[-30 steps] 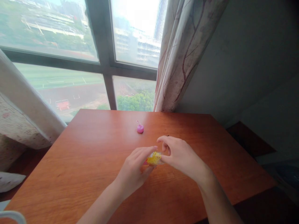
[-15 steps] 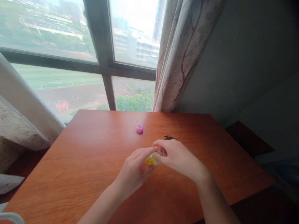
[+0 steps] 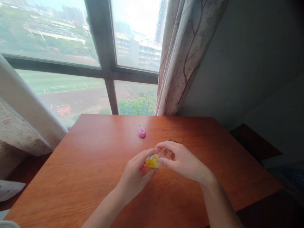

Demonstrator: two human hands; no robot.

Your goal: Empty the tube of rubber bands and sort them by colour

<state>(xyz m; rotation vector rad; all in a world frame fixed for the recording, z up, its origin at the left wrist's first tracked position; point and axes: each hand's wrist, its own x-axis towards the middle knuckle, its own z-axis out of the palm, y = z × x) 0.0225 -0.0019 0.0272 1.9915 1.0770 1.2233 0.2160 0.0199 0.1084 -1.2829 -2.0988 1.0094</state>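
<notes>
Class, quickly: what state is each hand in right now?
Left hand: closed around a clear container showing yellow and pink.
Right hand: fingers curled, thumb by the container's end; whether it grips anything cannot be told.

Passage exists over the tabletop [image 3: 61, 177] left of the left hand [image 3: 135, 171] and right of the right hand [image 3: 185, 161]. Middle's blocked: both hands crowd the transparent container [image 3: 152, 161], so only a tight gap on its right end. Pink knob with loop [image 3: 142, 133] obstructs the far centre; sideways room either side. Dark bits [image 3: 173, 140] sit just behind the right hand, partly hidden. Window [image 3: 108, 72] bounds the far side.
</notes>
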